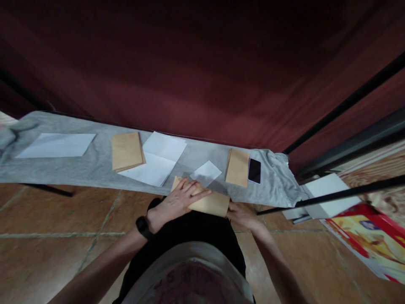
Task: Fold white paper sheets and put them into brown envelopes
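A brown paper envelope (210,203) lies at the near edge of the cloth-covered surface, partly above my lap. My left hand (179,200) rests on its left part, fingers stretched out and palm down. At the envelope's right end, my right hand (241,215) grips the edge; its fingertips are partly hidden. Just beyond the envelope sits a small folded white paper (206,173). To the left, a stack of brown envelopes (127,150) overlaps open white sheets with fold lines (161,154). Another few brown envelopes (238,167) are stacked to the right.
A dark-screened phone (255,171) is beside the right stack. Further left lies a white sheet (57,145). Grey cloth (95,174) covers the narrow surface, against a dark red panel (190,84). Black metal bars (335,192) and a red-yellow box (373,238) are at right.
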### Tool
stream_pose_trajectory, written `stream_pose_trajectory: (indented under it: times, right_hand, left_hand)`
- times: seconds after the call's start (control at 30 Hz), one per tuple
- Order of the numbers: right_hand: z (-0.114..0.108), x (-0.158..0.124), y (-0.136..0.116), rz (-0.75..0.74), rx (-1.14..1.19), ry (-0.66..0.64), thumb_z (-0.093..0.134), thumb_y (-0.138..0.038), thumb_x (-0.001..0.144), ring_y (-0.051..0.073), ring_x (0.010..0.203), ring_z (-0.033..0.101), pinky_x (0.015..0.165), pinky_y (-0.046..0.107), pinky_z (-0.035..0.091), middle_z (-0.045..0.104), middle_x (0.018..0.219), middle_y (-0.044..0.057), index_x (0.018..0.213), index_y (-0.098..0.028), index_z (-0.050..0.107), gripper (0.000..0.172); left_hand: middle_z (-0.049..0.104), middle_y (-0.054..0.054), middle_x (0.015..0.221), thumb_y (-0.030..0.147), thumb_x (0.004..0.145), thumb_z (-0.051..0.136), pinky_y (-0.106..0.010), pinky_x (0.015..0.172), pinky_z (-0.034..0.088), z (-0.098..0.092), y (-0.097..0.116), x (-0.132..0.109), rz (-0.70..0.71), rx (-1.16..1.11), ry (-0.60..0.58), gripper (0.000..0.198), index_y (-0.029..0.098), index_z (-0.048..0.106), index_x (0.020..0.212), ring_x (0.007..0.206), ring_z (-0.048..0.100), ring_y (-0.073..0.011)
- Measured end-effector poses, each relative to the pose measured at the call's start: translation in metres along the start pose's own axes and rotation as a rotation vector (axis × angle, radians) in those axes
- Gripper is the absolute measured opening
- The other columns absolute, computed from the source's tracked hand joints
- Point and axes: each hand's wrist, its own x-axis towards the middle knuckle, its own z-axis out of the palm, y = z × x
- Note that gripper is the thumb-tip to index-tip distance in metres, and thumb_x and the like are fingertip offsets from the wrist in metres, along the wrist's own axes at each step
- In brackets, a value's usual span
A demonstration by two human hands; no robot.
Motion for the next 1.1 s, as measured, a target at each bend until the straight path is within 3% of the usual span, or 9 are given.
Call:
stream_pose_trajectory:
  times: [0.07,0.23,0.3,0.37,0.47,0.6,0.73,0.87,1.1]
  right_hand:
    - [-0.008,0.015,0.002,-0.008,0.068,-0.139,0.066,-0.047,0.090,0.025,0.096,0.071,0.086,0.039,0.058,0.078,0.100,0.002,0.111,-0.027,0.076,0.031]
    - [-0.010,0.066,0.023,-0.060,-0.016,0.319,0.056,-0.045,0.092,0.024,0.108,0.068,0.100,0.041,0.052,0.075,0.115,0.009,0.115,-0.022,0.072,0.037]
    - [-0.003,0.086,0.031,-0.087,-0.139,0.422,0.049,-0.041,0.094,0.025,0.112,0.066,0.101,0.042,0.052,0.071,0.123,0.013,0.120,-0.018,0.069,0.040]
    - [0.008,0.104,0.037,-0.108,-0.282,0.401,0.045,-0.033,0.095,0.025,0.115,0.065,0.102,0.041,0.052,0.066,0.128,0.016,0.129,-0.014,0.064,0.043]
    - [0.026,0.125,0.042,-0.111,-0.555,0.350,0.048,-0.027,0.095,0.027,0.139,0.049,0.116,0.043,0.041,0.054,0.147,0.018,0.139,-0.012,0.057,0.047]
    - [0.046,0.143,0.045,0.014,-0.837,0.219,0.053,-0.033,0.097,0.031,0.149,0.035,0.122,0.046,0.029,0.042,0.157,0.022,0.150,-0.007,0.043,0.060]
    - [0.051,0.156,0.043,0.143,-0.947,0.133,0.055,-0.046,0.098,0.034,0.152,0.029,0.122,0.046,0.024,0.031,0.164,0.022,0.157,-0.009,0.033,0.073]
    - [0.046,0.171,0.036,0.231,-0.985,0.126,0.058,-0.058,0.094,0.036,0.151,0.029,0.120,0.045,0.025,0.028,0.164,0.023,0.159,-0.010,0.026,0.086]
    - [0.037,0.182,0.026,0.247,-1.020,0.128,0.069,-0.056,0.088,0.035,0.138,0.045,0.112,0.039,0.035,0.044,0.152,0.022,0.158,-0.012,0.028,0.092]
  left_hand:
    - [0.047,-0.010,0.150,0.010,0.078,0.070,-0.053,0.122,0.020,-0.008,-0.021,0.002,-0.053,0.039,0.007,0.099,0.037,0.023,0.161,0.141,0.040,-0.0317]
    - [0.047,-0.013,0.151,0.017,0.074,0.080,-0.055,0.121,0.018,-0.007,-0.055,-0.003,-0.161,0.123,-0.038,0.104,0.033,0.023,0.161,0.138,0.042,-0.0333]
    - [0.049,-0.013,0.150,0.024,0.075,0.082,-0.055,0.121,0.018,-0.001,-0.060,-0.007,-0.172,0.106,-0.058,0.104,0.033,0.024,0.161,0.137,0.043,-0.0328]
    - [0.049,-0.013,0.149,0.032,0.076,0.082,-0.054,0.121,0.018,0.007,-0.061,-0.012,-0.195,0.073,-0.063,0.105,0.032,0.022,0.161,0.137,0.044,-0.0324]
    - [0.049,-0.014,0.150,0.037,0.076,0.082,-0.054,0.121,0.016,0.017,-0.061,-0.022,-0.243,0.047,-0.060,0.108,0.031,0.017,0.163,0.138,0.043,-0.0329]
    - [0.048,-0.016,0.152,0.036,0.075,0.083,-0.056,0.121,0.014,0.025,-0.062,-0.036,-0.280,0.077,-0.083,0.109,0.031,0.018,0.162,0.140,0.042,-0.0347]
    - [0.046,-0.018,0.153,0.033,0.074,0.084,-0.057,0.121,0.013,0.027,-0.061,-0.046,-0.302,0.107,-0.102,0.108,0.029,0.021,0.162,0.141,0.041,-0.0370]
    - [0.043,-0.019,0.156,0.032,0.075,0.084,-0.058,0.121,0.013,0.027,-0.060,-0.047,-0.311,0.085,-0.118,0.109,0.028,0.019,0.162,0.142,0.039,-0.0381]
    - [0.038,-0.017,0.160,0.031,0.075,0.083,-0.059,0.121,0.010,0.030,-0.061,-0.048,-0.321,0.068,-0.106,0.110,0.032,0.017,0.162,0.145,0.036,-0.0385]
